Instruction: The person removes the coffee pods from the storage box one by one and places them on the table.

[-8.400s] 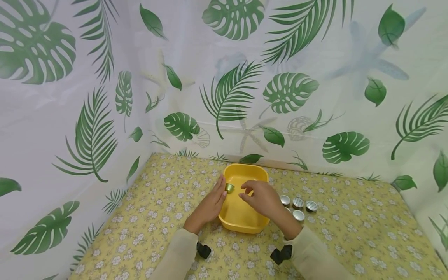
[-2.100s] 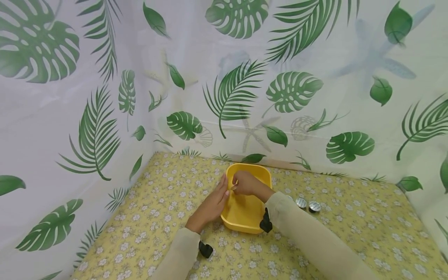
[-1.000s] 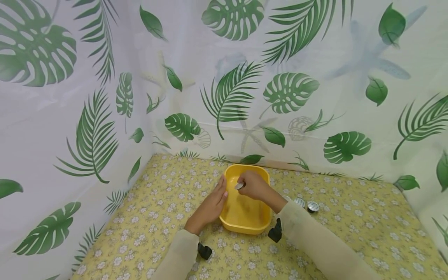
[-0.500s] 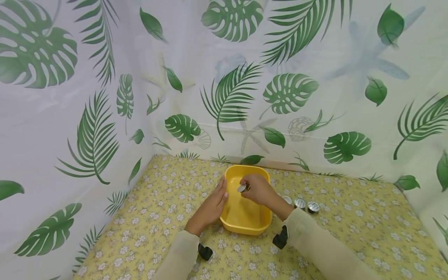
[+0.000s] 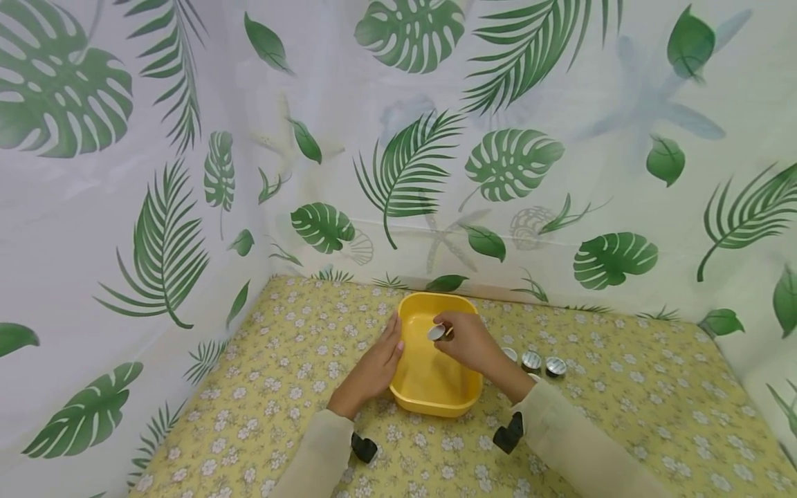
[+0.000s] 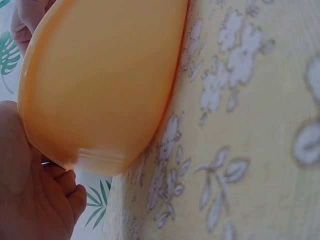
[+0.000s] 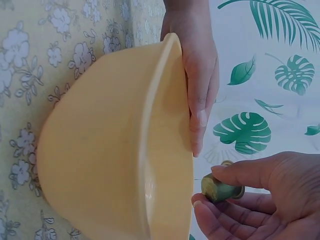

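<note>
In the head view, a yellow plastic basin [image 5: 436,411] stands on the floral cloth. My left hand [image 5: 373,360] rests along its left rim, fingers extended; the left wrist view shows the palm side of this hand [image 6: 40,205] against the wall. Over the inside of the basin, my right hand [image 5: 470,342] pinches a coffee capsule [image 5: 436,333] between thumb and fingers, its silvery lid tilted towards the left. From the right wrist, the capsule [image 7: 220,189] looks green-gold, held sideways near the basin's rim [image 7: 155,90].
Several more capsules with silver lids [image 5: 555,366] stand on the cloth [image 5: 623,415] right of the basin, some partly hidden by my right forearm. A white curtain [image 5: 386,270] printed with leaves hangs behind the basin and down the left side.
Earlier a capsule lay at the basin's left wall and my right hand was empty. It then reached there and now holds a capsule, drawn back to the right. My left hand stays put.
</note>
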Available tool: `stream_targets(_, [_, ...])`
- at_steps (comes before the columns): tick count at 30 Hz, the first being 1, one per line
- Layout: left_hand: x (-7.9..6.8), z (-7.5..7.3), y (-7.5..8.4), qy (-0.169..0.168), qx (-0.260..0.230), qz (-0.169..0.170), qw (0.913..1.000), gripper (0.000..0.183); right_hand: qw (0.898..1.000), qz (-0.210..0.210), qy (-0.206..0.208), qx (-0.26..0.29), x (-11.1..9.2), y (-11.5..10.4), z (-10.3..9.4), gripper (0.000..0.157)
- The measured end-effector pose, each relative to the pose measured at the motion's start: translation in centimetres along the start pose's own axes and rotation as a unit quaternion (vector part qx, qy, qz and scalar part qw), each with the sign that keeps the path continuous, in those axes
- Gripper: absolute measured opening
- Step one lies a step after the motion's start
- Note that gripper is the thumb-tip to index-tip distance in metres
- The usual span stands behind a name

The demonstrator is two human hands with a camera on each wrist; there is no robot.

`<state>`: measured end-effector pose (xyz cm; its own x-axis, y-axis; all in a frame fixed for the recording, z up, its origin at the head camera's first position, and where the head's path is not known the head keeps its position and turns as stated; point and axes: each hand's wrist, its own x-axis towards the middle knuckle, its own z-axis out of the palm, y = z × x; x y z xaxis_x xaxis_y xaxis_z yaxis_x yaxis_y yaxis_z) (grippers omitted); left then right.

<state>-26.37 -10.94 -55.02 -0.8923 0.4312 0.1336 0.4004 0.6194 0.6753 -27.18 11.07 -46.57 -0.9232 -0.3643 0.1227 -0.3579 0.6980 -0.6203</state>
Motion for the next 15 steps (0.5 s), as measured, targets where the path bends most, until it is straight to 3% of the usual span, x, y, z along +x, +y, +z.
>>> stream_targets(7, [0.0,0.0,0.1,-0.001,-0.001,-0.002,1.0,0.059,1.0,-0.016,0.025,0.009,-0.9,0.4,-0.2,0.026])
stream_targets(15, [-0.1,-0.1,0.0,0.002,-0.001,0.003,1.0,0.059,0.998,-0.007,0.045,0.037,-1.9,0.3,-0.6,0.029])
